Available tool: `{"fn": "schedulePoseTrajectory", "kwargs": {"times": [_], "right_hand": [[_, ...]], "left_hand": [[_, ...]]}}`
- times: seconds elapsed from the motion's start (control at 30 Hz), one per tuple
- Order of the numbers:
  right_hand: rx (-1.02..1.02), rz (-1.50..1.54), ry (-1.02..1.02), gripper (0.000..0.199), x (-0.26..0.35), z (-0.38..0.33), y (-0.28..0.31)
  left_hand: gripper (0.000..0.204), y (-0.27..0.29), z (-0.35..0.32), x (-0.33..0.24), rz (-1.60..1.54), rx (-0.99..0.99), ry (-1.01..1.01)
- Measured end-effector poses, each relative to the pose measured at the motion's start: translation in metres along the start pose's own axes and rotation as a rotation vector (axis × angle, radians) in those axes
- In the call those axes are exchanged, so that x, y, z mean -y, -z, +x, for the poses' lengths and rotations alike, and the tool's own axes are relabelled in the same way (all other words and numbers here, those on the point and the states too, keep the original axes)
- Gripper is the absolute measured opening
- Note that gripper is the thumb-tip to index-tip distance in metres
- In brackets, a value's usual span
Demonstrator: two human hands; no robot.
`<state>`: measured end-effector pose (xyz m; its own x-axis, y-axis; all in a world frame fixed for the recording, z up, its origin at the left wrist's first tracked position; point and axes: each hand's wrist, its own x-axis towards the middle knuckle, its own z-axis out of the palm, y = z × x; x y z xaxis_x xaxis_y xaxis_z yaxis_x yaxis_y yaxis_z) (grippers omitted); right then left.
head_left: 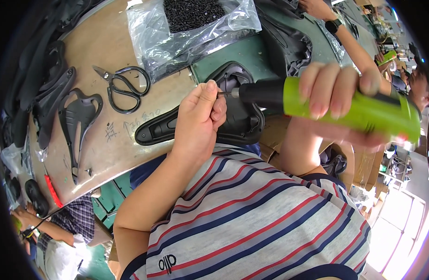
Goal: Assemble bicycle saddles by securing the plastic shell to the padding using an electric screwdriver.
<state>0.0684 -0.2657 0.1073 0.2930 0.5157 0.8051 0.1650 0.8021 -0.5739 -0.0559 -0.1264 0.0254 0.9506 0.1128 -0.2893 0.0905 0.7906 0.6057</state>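
Note:
My right hand (pixel 333 91), blurred by motion, grips a green and black electric screwdriver (pixel 293 99) held sideways above the table. Its thin bit (pixel 225 93) points left and meets the fingertips of my left hand (pixel 196 121). Those fingers are pinched together around the bit's end, and whatever small piece they hold there is hidden. Below my hands lies a black plastic bicycle saddle shell (pixel 156 129), its narrow nose toward the left. My left hand and the screwdriver cover part of its middle.
A clear plastic bag (pixel 149 44) holds many small black screws (pixel 193 16). Black scissors (pixel 126 88), a forked black plastic part (pixel 79 116) and a red-handled tool (pixel 52 190) lie leftward. More black parts (pixel 289 46) sit at the back. Another person's watch-wearing arm (pixel 352 44) reaches in at upper right.

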Motion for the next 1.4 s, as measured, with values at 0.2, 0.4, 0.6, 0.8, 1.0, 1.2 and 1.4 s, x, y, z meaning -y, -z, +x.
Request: {"fn": "schedulePoseTrajectory", "kwargs": {"times": [0.2,0.4,0.6,0.8,1.0,1.2,1.4], "right_hand": [[0.2,-0.129,-0.042,0.066,0.008,0.007,-0.002],[0.208,-0.058,-0.088,0.079,0.001,0.015,0.031],[0.29,-0.036,-0.128,0.078,-0.02,0.018,0.031],[0.323,-0.087,-0.211,0.075,-0.016,0.02,0.024],[0.173,-0.073,-0.235,0.042,-0.024,0.025,0.002],[0.254,-0.072,-0.305,0.033,-0.031,0.035,0.009],[0.166,-0.089,-0.405,0.041,-0.042,0.031,0.008]], "left_hand": [[0.03,0.01,0.001,-0.001,0.033,0.001,0.086],[0.019,0.016,0.014,-0.008,0.524,0.174,0.186],[0.012,0.024,0.02,-0.003,0.746,0.181,0.071],[0.009,0.017,0.021,-0.012,0.751,0.194,0.136],[0.013,0.02,0.02,-0.007,0.808,0.186,0.165],[0.016,0.019,0.022,-0.008,0.826,0.192,0.165],[0.016,0.016,0.02,-0.005,0.889,0.174,0.106]]}}
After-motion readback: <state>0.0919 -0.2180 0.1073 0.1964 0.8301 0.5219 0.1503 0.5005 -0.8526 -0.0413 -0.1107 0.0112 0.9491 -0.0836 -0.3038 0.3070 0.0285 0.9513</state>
